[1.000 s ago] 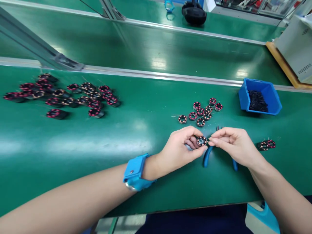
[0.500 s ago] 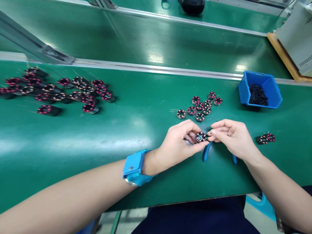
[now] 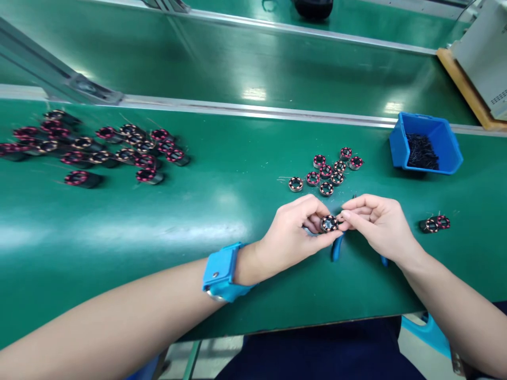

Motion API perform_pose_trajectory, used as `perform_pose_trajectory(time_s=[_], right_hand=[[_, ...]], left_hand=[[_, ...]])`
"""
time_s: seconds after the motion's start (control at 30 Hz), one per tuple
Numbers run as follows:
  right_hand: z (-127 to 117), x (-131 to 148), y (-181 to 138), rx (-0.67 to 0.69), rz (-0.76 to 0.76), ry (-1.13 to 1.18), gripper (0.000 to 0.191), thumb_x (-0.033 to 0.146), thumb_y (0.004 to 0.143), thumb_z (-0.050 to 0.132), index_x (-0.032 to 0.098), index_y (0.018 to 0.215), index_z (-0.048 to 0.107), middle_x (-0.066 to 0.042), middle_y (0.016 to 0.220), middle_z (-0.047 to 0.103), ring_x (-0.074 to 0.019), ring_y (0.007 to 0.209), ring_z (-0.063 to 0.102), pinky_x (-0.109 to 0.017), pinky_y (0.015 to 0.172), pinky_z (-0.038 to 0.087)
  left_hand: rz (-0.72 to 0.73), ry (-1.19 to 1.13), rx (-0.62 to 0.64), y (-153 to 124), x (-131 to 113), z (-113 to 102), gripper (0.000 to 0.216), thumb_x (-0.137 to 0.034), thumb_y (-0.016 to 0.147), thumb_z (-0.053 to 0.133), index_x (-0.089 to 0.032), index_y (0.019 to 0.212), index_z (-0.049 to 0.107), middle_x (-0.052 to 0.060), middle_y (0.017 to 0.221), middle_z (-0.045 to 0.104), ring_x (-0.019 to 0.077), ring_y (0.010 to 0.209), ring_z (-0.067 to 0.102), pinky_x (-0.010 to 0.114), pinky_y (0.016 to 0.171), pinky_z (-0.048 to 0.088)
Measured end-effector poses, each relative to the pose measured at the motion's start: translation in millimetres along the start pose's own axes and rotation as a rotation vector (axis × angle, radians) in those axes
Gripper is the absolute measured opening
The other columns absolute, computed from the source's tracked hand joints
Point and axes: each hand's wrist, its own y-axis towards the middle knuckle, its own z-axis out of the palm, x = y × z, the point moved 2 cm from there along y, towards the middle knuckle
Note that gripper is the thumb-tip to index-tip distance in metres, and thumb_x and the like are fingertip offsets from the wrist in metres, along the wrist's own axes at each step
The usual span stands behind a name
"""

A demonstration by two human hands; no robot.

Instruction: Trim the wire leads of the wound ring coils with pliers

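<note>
My left hand [image 3: 295,229] pinches a small round wound coil [image 3: 328,224], dark with copper and pink windings, just above the green table [image 3: 222,221]. My right hand [image 3: 376,224] meets it from the right, fingertips pinched at the coil's edge on something too small to name. Blue-handled pliers [image 3: 336,247] lie on the table under both hands. A blue strap [image 3: 221,272] circles my left wrist.
Several loose coils [image 3: 327,173] lie just beyond my hands. Two more coils [image 3: 434,224] sit to the right. A larger heap of coils [image 3: 99,150] lies far left. A blue bin [image 3: 425,143] of black parts stands at the back right, near a metal rail [image 3: 253,112].
Both hands stay together on the coil with only slight finger shifts. The view has tilted a little, so everything sits slightly higher than one second ago.
</note>
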Motion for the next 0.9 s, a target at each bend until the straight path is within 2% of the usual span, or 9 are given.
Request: perform_pose_trajectory(time_s=[0.1,0.17,0.27,0.33,0.47,0.57,0.9], right_hand=[[3,3,-4,-0.004,-0.093,-0.130,0.023,0.038,0.078,0.071,0.016,0.082,0.067,-0.004,0.068,0.072,-0.0164,0.058,0.070,-0.026,0.057,0.059],[1,6,-7,0.001,-0.166,-0.246,0.021,0.035,0.086,0.062,0.016,0.090,0.069,-0.003,0.068,0.072,-0.0148,0.056,0.068,-0.026,0.056,0.057],[-8,10,-12,0.036,-0.228,-0.395,0.028,0.032,0.092,0.053,0.016,0.113,0.064,-0.006,0.087,0.074,-0.0140,0.062,0.067,-0.028,0.060,0.055],[-15,13,-13,0.074,-0.270,-0.473,0.029,0.029,0.092,0.054,0.017,0.117,0.062,-0.008,0.099,0.072,-0.0147,0.070,0.066,-0.028,0.062,0.053],[-17,16,-14,0.127,-0.402,-0.583,0.011,0.020,0.087,0.058,0.019,0.092,0.067,-0.006,0.088,0.070,-0.0147,0.068,0.061,-0.028,0.060,0.049],[-13,16,-13,0.140,-0.434,-0.571,0.012,0.016,0.087,0.056,0.020,0.081,0.065,-0.004,0.080,0.068,-0.0136,0.064,0.057,-0.027,0.058,0.047],[-4,10,-10,0.096,-0.554,-0.584,0.011,0.011,0.085,0.054,0.019,0.079,0.059,-0.003,0.076,0.064,-0.0136,0.066,0.057,-0.026,0.063,0.047]], left_hand=[[-0.006,-0.009,0.025,-1,-2,0,0.020,-0.023,0.072,0.077,-0.013,0.077,0.061,-0.001,0.070,0.057,0.0068,0.056,0.056,0.017,0.050,0.050],[-0.019,-0.034,0.052,-2,-2,0,0.020,-0.023,0.072,0.077,-0.013,0.079,0.061,0.000,0.072,0.057,0.0074,0.057,0.057,0.018,0.051,0.052],[-0.050,-0.079,0.062,-3,-2,-1,0.020,-0.022,0.073,0.076,-0.013,0.082,0.061,0.001,0.077,0.059,0.0080,0.060,0.059,0.018,0.054,0.054],[-0.063,-0.088,0.063,-4,-2,-2,0.020,-0.022,0.073,0.076,-0.013,0.083,0.061,0.001,0.078,0.059,0.0082,0.060,0.060,0.019,0.054,0.054],[-0.055,-0.081,0.073,-4,-4,-3,0.019,-0.022,0.074,0.076,-0.014,0.082,0.061,0.001,0.077,0.058,0.0081,0.061,0.060,0.018,0.054,0.055],[-0.043,-0.086,0.078,-4,-4,-2,0.019,-0.021,0.074,0.075,-0.013,0.084,0.061,0.001,0.078,0.058,0.0083,0.062,0.060,0.018,0.055,0.056],[-0.016,-0.074,0.079,-3,-5,-2,0.017,-0.018,0.074,0.075,-0.013,0.084,0.062,0.001,0.078,0.059,0.0081,0.063,0.060,0.018,0.057,0.055]])
